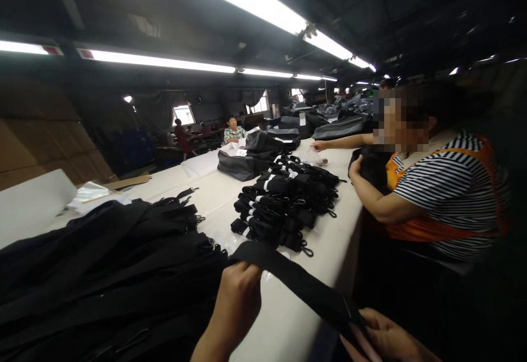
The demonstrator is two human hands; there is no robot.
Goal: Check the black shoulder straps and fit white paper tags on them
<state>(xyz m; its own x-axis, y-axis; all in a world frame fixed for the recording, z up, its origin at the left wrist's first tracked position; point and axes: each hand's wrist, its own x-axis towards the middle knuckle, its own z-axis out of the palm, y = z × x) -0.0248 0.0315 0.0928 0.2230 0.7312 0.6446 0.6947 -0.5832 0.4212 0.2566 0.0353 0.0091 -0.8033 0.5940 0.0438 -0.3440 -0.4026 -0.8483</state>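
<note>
A wide black strap (296, 277) stretches between my two hands above the near part of the table. My left hand (241, 290) is closed around its upper end, close to a big heap of loose black straps (102, 263) with metal hooks. Lower and to the right, my right hand (382, 334) grips the other end beside the table's edge; part of its fingers lies behind the strap. Just beyond my hands sits a pile of folded black straps (284, 197) with white bands around them and hooks sticking out.
On the right a co-worker in a striped shirt (436, 181) and orange apron reaches over the white table (263, 329), holding something black. Dark bags (239, 163) lie farther along. Clear plastic (90, 193) and a white sheet (37, 197) are at left. Another person (234, 131) is at the far end.
</note>
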